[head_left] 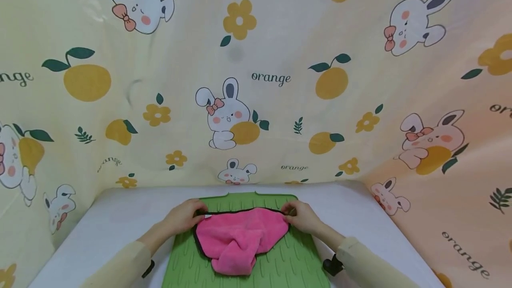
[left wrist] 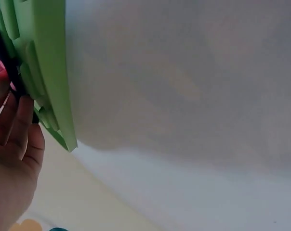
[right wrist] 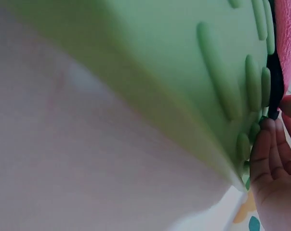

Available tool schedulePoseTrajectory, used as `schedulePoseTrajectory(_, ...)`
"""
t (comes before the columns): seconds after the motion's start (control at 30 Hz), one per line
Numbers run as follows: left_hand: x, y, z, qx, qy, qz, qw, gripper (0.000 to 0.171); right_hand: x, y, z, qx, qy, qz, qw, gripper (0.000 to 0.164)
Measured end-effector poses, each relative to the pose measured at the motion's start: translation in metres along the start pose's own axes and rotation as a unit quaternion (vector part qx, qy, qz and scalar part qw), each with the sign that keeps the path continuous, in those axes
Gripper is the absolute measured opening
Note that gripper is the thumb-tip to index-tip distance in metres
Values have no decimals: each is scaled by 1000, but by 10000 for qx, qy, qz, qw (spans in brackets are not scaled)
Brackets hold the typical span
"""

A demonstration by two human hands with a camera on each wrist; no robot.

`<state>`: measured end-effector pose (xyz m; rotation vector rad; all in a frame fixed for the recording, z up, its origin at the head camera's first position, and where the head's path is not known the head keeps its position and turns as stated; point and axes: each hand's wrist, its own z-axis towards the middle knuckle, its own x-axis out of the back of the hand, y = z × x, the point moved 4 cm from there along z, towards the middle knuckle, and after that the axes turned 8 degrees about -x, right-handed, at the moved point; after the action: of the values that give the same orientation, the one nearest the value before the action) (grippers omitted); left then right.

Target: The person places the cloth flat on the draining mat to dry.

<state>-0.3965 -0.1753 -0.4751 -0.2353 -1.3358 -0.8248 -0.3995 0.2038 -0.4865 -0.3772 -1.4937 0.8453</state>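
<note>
A pink fleecy cloth (head_left: pixel 240 234) with black edging lies bunched on a green ridged board (head_left: pixel 188 261). Its far edge runs fairly straight between the hands, while the near part is folded into a lump. My left hand (head_left: pixel 185 217) pinches the cloth's far left corner, beside a small white tag (head_left: pixel 207 216). At the far right corner, my right hand (head_left: pixel 302 217) pinches the edging. In the left wrist view the left fingers (left wrist: pixel 25 113) meet the black edge close over the board. The right wrist view has the right hand (right wrist: pixel 275 178) at the cloth's dark border.
The board rests on a white table (head_left: pixel 360 217). A cream curtain (head_left: pixel 280 114) printed with rabbits and oranges stands behind and on both sides. Dark bands (head_left: pixel 333 265) circle both wrists below beige sleeves.
</note>
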Motion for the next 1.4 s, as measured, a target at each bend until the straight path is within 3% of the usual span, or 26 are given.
schedulePoseTrajectory(0.4,-2,-2,1,-47,244,22,9997,12,-7,-5,1,436,185,-669,9966,16)
schedulePoseTrajectory(0.57,0,-4,-2,231,475,-141,9985,15,-12,-8,-1,415,455,-881,9942,20)
schedulePoseTrajectory(0.73,9,-6,6,405,698,-311,9963,14,-3,-10,8,512,855,-1033,9896,23)
schedulePoseTrajectory(0.93,18,-12,16,420,635,-325,9966,13,9,-13,32,711,1146,-1129,9844,25)
schedulePoseTrajectory(1.1,21,-19,24,536,553,-389,9963,14,15,-8,49,520,1216,-1039,9858,23)
schedulePoseTrajectory(1.4,10,-29,30,759,281,-448,9957,15,6,7,65,247,842,-896,9921,23)
